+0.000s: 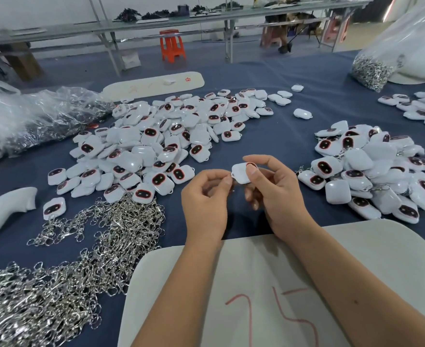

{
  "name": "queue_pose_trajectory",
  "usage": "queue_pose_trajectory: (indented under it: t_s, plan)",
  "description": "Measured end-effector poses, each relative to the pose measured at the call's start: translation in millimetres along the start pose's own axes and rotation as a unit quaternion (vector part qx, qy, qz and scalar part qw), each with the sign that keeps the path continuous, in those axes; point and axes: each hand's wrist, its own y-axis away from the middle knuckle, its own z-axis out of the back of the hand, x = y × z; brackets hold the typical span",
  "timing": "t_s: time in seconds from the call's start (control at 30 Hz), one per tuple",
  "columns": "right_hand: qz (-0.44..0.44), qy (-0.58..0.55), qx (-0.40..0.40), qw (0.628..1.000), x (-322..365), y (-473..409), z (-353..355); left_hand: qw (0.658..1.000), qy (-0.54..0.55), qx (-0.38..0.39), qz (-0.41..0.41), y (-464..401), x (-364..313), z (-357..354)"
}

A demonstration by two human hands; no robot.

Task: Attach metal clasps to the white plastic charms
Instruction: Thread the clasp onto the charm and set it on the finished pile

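One white charm [240, 173] is held above the blue table [276, 136], between two hands. The right hand [274, 194] grips it, thumb on its face and fingers curled behind. The left hand [206, 199] pinches at the charm's left corner with thumb and forefinger; whether a clasp sits in that pinch cannot be told. Three heaps of charms lie around: a large one [161, 141] to the left, a second [366, 171] to the right, a third [416, 108] at the far right. One spread of metal clasps [63, 259] covers the near left. Two clear bags show, one [31, 116] far left, one [391, 56] far right. One white board [269, 284] lies under the forearms.
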Motion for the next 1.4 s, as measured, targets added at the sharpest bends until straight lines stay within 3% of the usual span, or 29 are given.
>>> queue_pose_trajectory:
  t_s: [0.1,0.17,0.2,0.27,0.37,0.6,0.7,0.9,1.0,1.1,1.23,1.4]
  plan:
    - [0.000,-0.006,-0.011,1.000,-2.3,-0.8,-0.5,0.983,0.148,-0.024,0.108,5.1,-1.4,-6.2]
    - [0.000,-0.004,-0.019,1.000,-3.2,-0.7,0.1,0.973,0.177,-0.036,0.140,4.5,-0.7,-5.3]
    - [-0.002,-0.002,-0.023,1.000,-3.4,-0.6,0.7,0.979,0.152,-0.042,0.129,3.4,0.3,-3.6]
    - [-0.005,0.001,-0.028,1.000,-3.0,-0.3,1.1,0.998,0.001,-0.047,0.031,1.0,1.8,0.2]
    - [0.001,0.020,-0.031,0.999,-1.0,1.5,-0.7,0.974,-0.194,-0.031,-0.115,1.8,-2.2,4.5]
    - [0.058,0.126,-0.014,0.990,2.8,8.0,-8.2,0.930,-0.328,0.004,-0.169,-0.1,-1.4,7.6]
    - [0.050,0.117,-0.036,0.991,3.6,8.3,-9.1,0.953,-0.273,0.002,-0.131,-0.2,1.4,8.3]
    - [0.025,0.063,-0.167,0.984,4.1,2.4,-3.9,0.980,-0.180,0.018,-0.080,3.3,-0.1,-8.9]
    - [0.070,0.072,-0.278,0.955,7.5,0.3,0.7,0.988,-0.147,0.057,0.002,-5.1,-8.9,-34.6]
    - [0.115,0.062,-0.390,0.912,15.7,-4.7,12.9,0.987,-0.018,0.113,0.114,-15.8,-23.8,-69.0]
    - [0.224,0.039,-0.411,0.883,31.8,-10.5,29.7,0.971,0.093,0.174,0.138,-23.7,-39.8,-105.8]
    - [0.254,0.163,-0.395,0.868,26.3,-9.1,29.4,0.981,0.027,0.162,0.104,-22.2,-28.7,-102.6]
